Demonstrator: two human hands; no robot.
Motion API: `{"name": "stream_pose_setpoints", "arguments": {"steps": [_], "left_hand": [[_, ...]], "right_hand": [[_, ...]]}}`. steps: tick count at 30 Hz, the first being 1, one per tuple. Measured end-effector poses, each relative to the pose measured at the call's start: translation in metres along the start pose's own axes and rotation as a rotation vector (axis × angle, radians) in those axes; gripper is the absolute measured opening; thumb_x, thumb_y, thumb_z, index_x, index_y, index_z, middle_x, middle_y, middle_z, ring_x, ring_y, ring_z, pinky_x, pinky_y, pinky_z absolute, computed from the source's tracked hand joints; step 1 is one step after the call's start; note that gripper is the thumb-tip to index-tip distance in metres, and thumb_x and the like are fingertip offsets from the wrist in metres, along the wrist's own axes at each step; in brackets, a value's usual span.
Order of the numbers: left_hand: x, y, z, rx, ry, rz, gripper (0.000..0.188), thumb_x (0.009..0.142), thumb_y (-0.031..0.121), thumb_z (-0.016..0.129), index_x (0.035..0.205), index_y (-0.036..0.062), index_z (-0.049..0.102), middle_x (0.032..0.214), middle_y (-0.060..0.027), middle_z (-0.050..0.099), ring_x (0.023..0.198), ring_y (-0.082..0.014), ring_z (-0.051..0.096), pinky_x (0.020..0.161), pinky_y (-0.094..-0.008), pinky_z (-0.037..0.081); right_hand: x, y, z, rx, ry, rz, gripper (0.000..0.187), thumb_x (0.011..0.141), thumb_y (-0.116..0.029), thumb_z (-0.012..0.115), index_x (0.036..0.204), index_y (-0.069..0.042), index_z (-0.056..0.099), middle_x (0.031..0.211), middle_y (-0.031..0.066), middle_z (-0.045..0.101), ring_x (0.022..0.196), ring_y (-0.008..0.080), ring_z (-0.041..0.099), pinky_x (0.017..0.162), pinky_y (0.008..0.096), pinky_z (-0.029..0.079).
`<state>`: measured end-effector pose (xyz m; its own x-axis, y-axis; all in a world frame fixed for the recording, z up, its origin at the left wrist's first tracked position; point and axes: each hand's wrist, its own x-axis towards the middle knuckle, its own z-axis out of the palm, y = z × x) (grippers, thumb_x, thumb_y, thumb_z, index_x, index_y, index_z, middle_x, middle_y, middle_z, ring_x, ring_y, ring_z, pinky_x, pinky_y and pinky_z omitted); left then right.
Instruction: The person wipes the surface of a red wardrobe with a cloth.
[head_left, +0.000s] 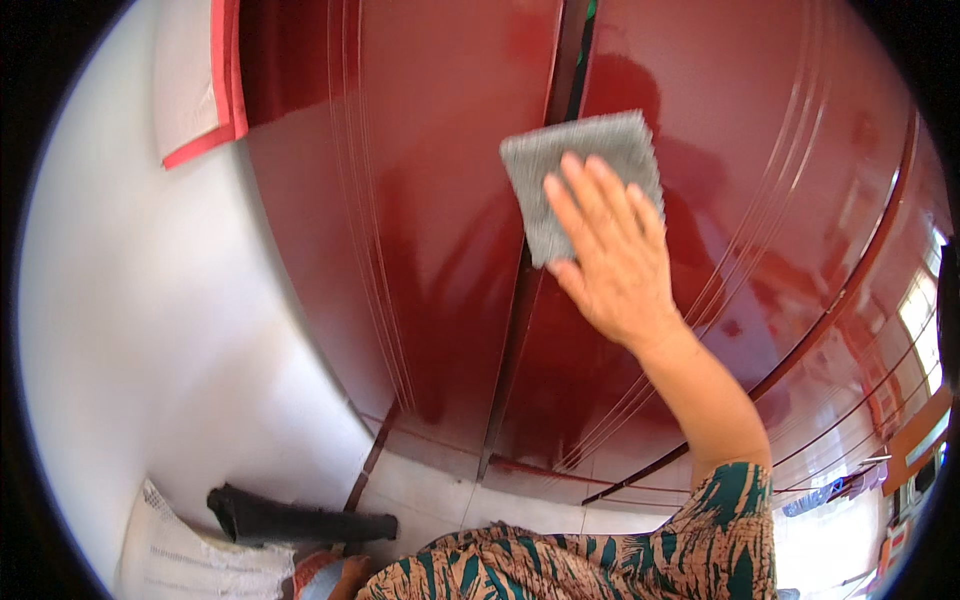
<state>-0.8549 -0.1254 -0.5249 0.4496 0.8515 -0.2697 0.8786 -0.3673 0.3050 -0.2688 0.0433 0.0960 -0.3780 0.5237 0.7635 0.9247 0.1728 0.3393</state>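
Note:
My right hand point(618, 262) reaches up and lies over a grey cloth point(545, 165) with a jagged right edge. Its fingers are stretched out across the cloth, and the thumb is by the lower left corner. The palm side holds the cloth flat against a glossy dark red cabinet door point(440, 200). The cloth covers part of the dark upright gap between two doors. At the lower edge, left of my patterned shirt, a bit of skin point(350, 578) shows that may be my left hand or arm; its fingers cannot be made out.
A white wall point(180, 300) runs along the left. A white cloth with red trim point(225, 130) hangs at the upper left. A black rolled or tube-like thing point(300, 518) and a white woven cloth point(190, 560) lie at the lower left. Pale floor tiles point(430, 495) show below the doors.

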Motion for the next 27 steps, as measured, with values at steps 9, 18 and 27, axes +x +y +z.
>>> {"name": "stream_pose_setpoints", "arguments": {"steps": [9,18,27], "left_hand": [[0.073,-0.026,0.014,-0.014,-0.246,-0.022,0.023,0.086,0.03,0.06,0.093,0.0093,0.066,0.095,-0.0148,0.067,0.094,-0.0357,0.064,0.076,-0.0479,0.052],[0.068,-0.007,0.035,0.024,-0.288,0.038,0.02,0.087,0.028,0.058,0.09,0.01,0.066,0.092,-0.0138,0.066,0.091,-0.0346,0.064,0.074,-0.0482,0.052],[0.065,0.031,0.039,0.174,-0.277,0.263,0.017,0.088,0.025,0.056,0.085,0.0113,0.065,0.088,-0.0118,0.065,0.086,-0.0326,0.064,0.068,-0.0488,0.051]], "right_hand": [[0.121,0.053,-0.038,-0.357,0.506,0.182,0.063,0.098,-0.045,0.046,0.147,-0.007,0.038,0.154,0.0212,0.03,0.143,0.0366,0.026,0.114,0.0519,0.019],[0.023,0.006,0.007,-0.173,0.202,0.007,0.062,0.096,-0.056,0.044,0.148,-0.022,0.042,0.156,0.0096,0.034,0.144,0.0271,0.029,0.114,0.0475,0.02],[-0.226,-0.062,0.106,-0.092,-0.484,-0.303,0.065,0.1,-0.048,0.038,0.155,-0.016,0.026,0.159,0.0052,0.028,0.145,0.0193,0.026,0.117,0.0407,0.014]]}}
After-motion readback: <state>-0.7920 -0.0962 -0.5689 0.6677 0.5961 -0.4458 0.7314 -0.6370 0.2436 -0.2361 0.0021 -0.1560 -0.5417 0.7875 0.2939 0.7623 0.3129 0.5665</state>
